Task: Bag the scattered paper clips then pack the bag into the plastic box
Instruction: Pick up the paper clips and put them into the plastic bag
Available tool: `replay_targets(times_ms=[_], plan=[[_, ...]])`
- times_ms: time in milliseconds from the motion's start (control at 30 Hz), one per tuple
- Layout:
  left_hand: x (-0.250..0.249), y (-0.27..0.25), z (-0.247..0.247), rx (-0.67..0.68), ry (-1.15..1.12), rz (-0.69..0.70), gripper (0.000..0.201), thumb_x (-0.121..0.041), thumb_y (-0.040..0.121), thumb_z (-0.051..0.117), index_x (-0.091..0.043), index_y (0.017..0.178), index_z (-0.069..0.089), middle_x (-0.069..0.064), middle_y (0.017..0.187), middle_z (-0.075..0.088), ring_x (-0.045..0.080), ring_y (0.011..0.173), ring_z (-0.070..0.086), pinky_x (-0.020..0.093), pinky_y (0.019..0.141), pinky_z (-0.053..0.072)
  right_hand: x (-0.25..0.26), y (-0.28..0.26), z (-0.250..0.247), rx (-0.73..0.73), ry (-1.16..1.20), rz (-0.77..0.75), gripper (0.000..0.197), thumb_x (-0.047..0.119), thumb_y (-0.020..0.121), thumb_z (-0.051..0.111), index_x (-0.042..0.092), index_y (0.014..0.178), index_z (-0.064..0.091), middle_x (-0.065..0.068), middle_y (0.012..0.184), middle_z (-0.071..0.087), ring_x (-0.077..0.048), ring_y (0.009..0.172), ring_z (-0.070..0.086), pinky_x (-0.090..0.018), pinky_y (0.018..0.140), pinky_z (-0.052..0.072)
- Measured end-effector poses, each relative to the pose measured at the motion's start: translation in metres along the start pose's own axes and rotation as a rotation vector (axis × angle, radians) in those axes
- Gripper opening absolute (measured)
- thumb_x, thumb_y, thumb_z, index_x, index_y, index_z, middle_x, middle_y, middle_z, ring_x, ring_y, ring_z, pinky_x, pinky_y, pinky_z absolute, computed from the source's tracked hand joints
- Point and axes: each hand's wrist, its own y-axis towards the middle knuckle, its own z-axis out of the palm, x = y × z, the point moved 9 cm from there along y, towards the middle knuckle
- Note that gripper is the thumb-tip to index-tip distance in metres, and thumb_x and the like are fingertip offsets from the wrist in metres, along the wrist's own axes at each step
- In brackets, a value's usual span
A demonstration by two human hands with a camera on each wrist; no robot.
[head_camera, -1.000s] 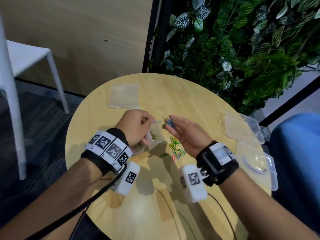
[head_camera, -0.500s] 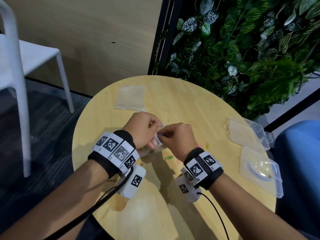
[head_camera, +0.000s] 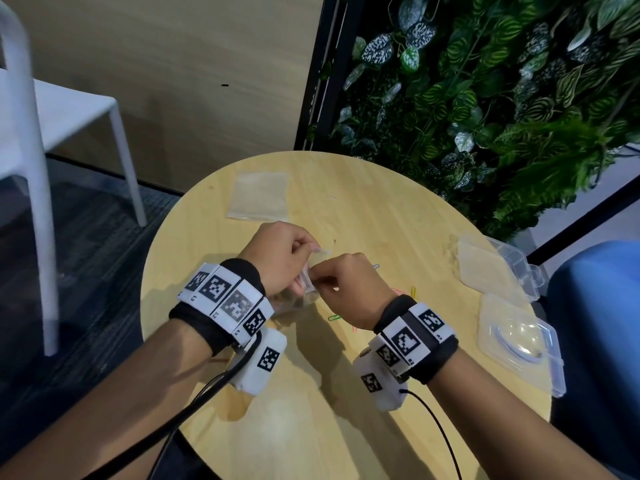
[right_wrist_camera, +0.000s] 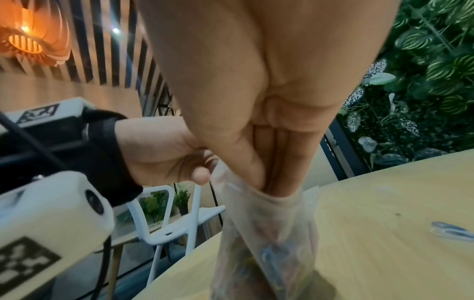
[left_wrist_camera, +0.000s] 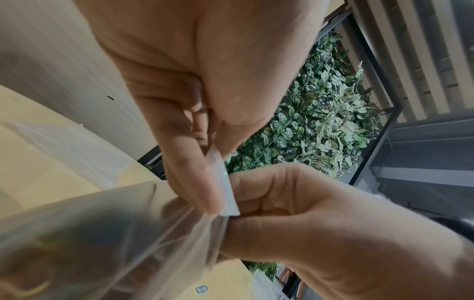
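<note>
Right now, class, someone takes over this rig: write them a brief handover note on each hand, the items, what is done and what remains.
Left hand pinches the clear bag's mouth.
Right hand has its fingers inside the bag.
Some clips are already in the bag. Loose paper clips lie on the table.
Plastic box lies open at the right edge.
Left: bag the remaining clips, then pack the bag into the box.
</note>
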Motion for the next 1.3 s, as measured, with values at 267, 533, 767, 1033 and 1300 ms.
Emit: replay_targets(times_ms=[267,533,767,1033,1300], plan=[[0.006,0.002,-0.003,-0.014,0.001,-0.011,0.019,-0.019,0.100,0.053,-0.011,0.098,0.071,0.012,0.078,0.073,0.019,0.045,0.070,0.024,0.043,0.051,-0.071,0.000,-0.024,0.040,0.890,0.300,0.026,-0.007,0.091,0.053,-0.009,0.116,0.063,-0.019,0.105,0.070,-0.023,0.096,0.069,-0.031,0.090,0.056],[0.012,0.002,-0.019,-0.056,0.017,-0.026,0.021,-0.018,0.100,0.052,-0.017,0.099,0.072,0.008,0.081,0.075,0.023,0.047,0.070,0.021,0.045,0.050,-0.181,0.013,-0.010,0.092,-0.238,0.650,0.035,0.026,0.100,0.037,0.006,0.122,0.056,-0.017,0.121,0.059,-0.035,0.108,0.056,-0.036,0.082,0.044],[0.014,0.004,-0.018,-0.051,0.025,-0.027,0.021,-0.018,0.100,0.051,-0.017,0.100,0.072,0.011,0.082,0.074,0.022,0.045,0.068,0.015,0.042,0.046,-0.129,0.030,0.054,0.270,-0.349,0.332,0.041,0.026,0.101,0.029,0.008,0.138,0.034,-0.017,0.137,0.036,-0.040,0.126,0.038,-0.047,0.102,0.037],[0.009,0.004,-0.010,-0.027,0.032,-0.028,0.023,-0.017,0.100,0.049,-0.018,0.099,0.073,0.014,0.079,0.074,0.028,0.050,0.070,0.020,0.044,0.049,-0.118,-0.043,0.064,0.356,-0.656,0.227,0.060,0.042,0.101,0.023,0.016,0.153,0.009,0.000,0.162,0.006,-0.031,0.145,0.019,-0.060,0.109,0.026],[0.008,0.000,-0.007,-0.020,0.028,-0.038,0.021,-0.018,0.100,0.052,-0.019,0.098,0.072,0.015,0.080,0.074,0.032,0.054,0.071,0.027,0.048,0.055,-0.109,-0.053,0.053,0.207,-0.610,0.215,0.043,-0.007,0.084,0.042,0.010,0.119,0.058,-0.006,0.118,0.060,-0.025,0.100,0.063,-0.033,0.086,0.051]])
